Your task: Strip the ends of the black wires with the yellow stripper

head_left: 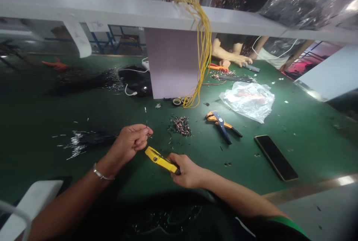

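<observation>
The left hand pinches one thin dark wire between thumb and fingers; its silver tip points up and away from the person, above the worktop. The right hand is wrapped around one yellow tool, whose front end sits just below the left fingers, apart from the wire.

Beyond the hands, an upright panel and the long shelf above it bound the reach forward. To the left, a bundle of black wires lies close beside the left wrist, its silver ends facing outward. A stretch of green surface runs between the right hand and the phone, which lies near the worktop's brown front edge on the right. Another green strip separates the yellow tool from the small heap of metal scraps ahead of it.

Counted out, there is one phone, one pair of blue-and-orange pliers right of the scraps, and one clear plastic bag lying behind them. One hank of yellow wire hangs over the shelf, its lower end near two rolls of tape at the panel's foot. The scraps and the wires in the bundle are too many to count. Across the worktop, another person's hands rest near a grey object.
</observation>
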Demonstrator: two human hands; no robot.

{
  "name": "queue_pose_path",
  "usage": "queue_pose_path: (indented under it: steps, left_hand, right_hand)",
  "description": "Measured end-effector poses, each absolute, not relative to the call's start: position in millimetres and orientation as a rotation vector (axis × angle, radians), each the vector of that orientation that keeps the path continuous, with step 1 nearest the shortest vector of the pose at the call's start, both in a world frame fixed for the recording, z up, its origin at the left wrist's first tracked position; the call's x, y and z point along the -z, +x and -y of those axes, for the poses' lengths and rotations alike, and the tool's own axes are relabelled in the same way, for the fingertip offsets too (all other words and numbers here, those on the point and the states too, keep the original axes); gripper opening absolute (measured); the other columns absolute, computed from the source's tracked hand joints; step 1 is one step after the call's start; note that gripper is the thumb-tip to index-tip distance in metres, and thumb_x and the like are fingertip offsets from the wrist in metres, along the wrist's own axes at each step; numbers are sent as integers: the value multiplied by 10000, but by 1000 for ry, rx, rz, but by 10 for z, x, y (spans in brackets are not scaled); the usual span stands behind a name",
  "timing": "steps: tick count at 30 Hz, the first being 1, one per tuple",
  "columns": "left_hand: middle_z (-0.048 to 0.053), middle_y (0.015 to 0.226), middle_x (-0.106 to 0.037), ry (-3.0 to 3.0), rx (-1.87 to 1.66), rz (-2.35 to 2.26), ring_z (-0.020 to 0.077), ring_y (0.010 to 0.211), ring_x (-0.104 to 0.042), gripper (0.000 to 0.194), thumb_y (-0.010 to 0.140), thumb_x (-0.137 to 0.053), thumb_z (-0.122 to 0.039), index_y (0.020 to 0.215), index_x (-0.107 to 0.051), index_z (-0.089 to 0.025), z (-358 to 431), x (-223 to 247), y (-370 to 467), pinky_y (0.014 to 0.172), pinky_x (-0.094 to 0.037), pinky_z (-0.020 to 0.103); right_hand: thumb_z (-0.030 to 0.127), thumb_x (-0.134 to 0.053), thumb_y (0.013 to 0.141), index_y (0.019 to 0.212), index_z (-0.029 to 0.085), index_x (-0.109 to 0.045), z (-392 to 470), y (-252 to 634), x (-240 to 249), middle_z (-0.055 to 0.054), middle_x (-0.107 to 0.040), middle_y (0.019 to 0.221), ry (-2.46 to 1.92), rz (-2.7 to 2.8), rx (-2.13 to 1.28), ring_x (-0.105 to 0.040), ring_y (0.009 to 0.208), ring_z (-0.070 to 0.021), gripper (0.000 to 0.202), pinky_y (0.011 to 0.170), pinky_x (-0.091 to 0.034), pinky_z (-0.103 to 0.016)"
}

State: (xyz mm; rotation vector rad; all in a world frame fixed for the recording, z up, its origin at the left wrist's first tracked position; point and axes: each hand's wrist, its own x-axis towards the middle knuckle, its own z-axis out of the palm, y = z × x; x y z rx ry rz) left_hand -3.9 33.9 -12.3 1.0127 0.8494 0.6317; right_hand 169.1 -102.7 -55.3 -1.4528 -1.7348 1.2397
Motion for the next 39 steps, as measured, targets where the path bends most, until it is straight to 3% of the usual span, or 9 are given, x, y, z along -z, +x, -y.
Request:
queue_pose_path:
  steps: [23, 34, 39]
  left_hand:
    - [-79, 398, -325, 1003, -654, -789, 11, 357, -244, 126, 736, -671, -191, 690, -648, -77, -315, 126, -33, 420, -168, 193]
    - [-75, 400, -305, 999, -645, -742, 17, 364, -232, 99, 749, -632, -153, 691, -680, -89, -253, 113, -94, 429, -154, 224]
    - [-77, 403, -290, 1052, -654, -749, 21, 366, -234, 111, 759, -619, -155, 686, -681, -100, -238, 79, -99, 424, -152, 229]
  right_hand:
    - [71, -463, 629, 723, 191, -437, 1059, 1689, 581, 59, -421, 633, -1399, 1653, -1280, -375, 557, -84, 155, 510, -292, -201]
    - [106, -450, 664, 924, 185, -454, 1213, 1585, 695, 2, -541, 679, -1357, 1950, -747, -473, 544, -141, 272, 532, -351, -253]
    - [102, -447, 631, 947, 188, -441, 1245, 1513, 721, -17, -578, 706, -1400, 1983, -660, -519, 567, -165, 328, 545, -368, -264]
